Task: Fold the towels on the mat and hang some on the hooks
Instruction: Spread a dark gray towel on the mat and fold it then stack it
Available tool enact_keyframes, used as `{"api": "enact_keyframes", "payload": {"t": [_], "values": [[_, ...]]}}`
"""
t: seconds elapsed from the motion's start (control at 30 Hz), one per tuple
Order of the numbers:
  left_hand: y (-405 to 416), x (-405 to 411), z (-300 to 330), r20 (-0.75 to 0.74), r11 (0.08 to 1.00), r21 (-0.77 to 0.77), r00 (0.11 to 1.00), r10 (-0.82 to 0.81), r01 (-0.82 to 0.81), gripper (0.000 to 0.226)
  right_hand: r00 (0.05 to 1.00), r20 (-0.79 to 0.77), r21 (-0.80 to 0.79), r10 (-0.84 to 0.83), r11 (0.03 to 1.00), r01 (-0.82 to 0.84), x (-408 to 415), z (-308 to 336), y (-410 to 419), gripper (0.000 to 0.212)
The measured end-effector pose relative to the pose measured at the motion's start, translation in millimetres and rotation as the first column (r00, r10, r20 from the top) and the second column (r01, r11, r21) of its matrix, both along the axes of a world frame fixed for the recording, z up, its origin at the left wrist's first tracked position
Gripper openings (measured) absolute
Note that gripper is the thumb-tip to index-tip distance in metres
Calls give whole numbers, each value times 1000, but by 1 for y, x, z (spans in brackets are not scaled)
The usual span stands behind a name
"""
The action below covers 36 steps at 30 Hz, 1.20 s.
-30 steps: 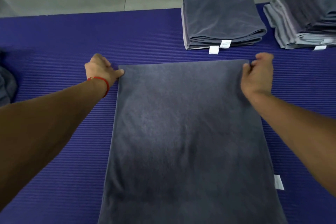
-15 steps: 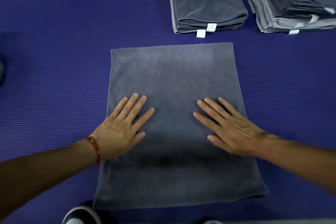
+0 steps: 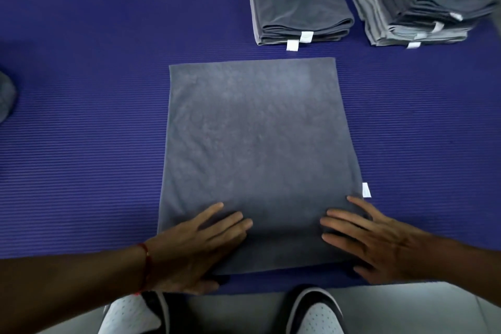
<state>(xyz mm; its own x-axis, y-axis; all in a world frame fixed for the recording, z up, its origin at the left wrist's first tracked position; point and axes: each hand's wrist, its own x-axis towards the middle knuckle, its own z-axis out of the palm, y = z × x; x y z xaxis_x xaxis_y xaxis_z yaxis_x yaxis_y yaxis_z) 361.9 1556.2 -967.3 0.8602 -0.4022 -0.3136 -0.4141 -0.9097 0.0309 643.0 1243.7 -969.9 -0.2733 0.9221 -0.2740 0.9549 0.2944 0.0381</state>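
A grey towel (image 3: 257, 144) lies flat on the purple mat (image 3: 81, 144), folded into a tall rectangle with a white tag at its right edge. My left hand (image 3: 198, 247) rests flat on the towel's near left corner, fingers straight and spread. My right hand (image 3: 371, 241) lies flat on the near right corner, fingers straight. Neither hand grips the cloth. No hooks are in view.
A folded grey towel stack (image 3: 298, 5) sits at the mat's far edge. A taller pile of folded towels (image 3: 423, 3) stands at the far right. A bit of grey cloth (image 3: 6, 97) shows at the left edge. My shoes (image 3: 317, 312) stand on the grey floor by the mat's near edge.
Both hands let go of the towel's far corners, then slid flat along it toward me, from its middle to its near edge. The view tilted down and my shoes came into sight.
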Motion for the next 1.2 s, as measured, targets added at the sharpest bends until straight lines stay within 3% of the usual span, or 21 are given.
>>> {"api": "enact_keyframes", "payload": {"t": [0.1, 0.2, 0.3, 0.4, 0.5, 0.6, 0.63, 0.7, 0.77, 0.87, 0.97, 1.0, 1.03, 1.1, 1.17, 1.2], "values": [[-8, -4, 3, 64, 1000, 15, 998, 7, -8, 86, 999, 30, 13, 22, 1000, -23, -1, 4, 3, 50], [-12, -10, 0, 115, 999, 53, 993, -6, 0, 69, 1000, -2, 53, 7, 999, -7, 4, 3, 0, 45], [-16, -18, -7, 117, 997, 72, 993, -27, 18, 58, 991, -82, 130, -105, 985, 115, 5, 4, 2, 36], [-17, -23, -6, 106, 997, 79, 994, -1, -7, 54, 943, -224, 85, -246, 959, 270, 11, 9, 7, 15], [-2, -27, 0, 57, 994, 16, 992, 109, -110, 62, 808, -339, -27, -481, 864, 503, 21, 23, 15, 25], [25, -38, 9, 53, 927, -130, 931, 361, -352, 39, 567, -435, -88, -699, 660, 746, 25, 39, 28, 38], [36, -42, 16, 27, 848, -229, 868, 496, -477, 32, 489, -465, -89, -738, 589, 803, 25, 42, 35, 34], [60, -45, 39, -117, 594, -400, 682, 722, -698, 20, 354, -510, -63, -784, 445, 894, 29, 47, 51, 30], [83, -40, 61, -260, 352, -453, 499, 827, -819, 9, 215, -562, -76, -798, 309, 948, 36, 52, 66, 36], [104, -19, 70, -357, 46, -605, 323, 877, -795, 12, -8, -655, -222, -756, 182, 958, 48, 56, 87, 35], [104, 7, 62, -501, -326, -755, 179, 847, -569, 6, -269, -650, -513, -711, 150, 845, 62, 53, 101, 22], [101, 14, 56, -537, -405, -755, 130, 834, -516, 5, -336, -613, -595, -715, 138, 791, 64, 54, 102, 22], [98, 20, 48, -567, -457, -744, 98, 818, -488, 5, -343, -587, -631, -733, 148, 762, 68, 52, 101, 24], [91, 21, 29, -642, -544, -690, 56, 765, -477, 6, -285, -598, -611, -749, 195, 768, 68, 55, 99, 31], [83, 17, 14, -696, -588, -627, 28, 717, -510, 18, -304, -626, -605, -718, 202, 770, 71, 57, 97, 75], [80, 13, 10, -685, -562, -622, 31, 728, -545, 17, -305, -608, -632, -733, 215, 745, 72, 57, 96, 87]]}}
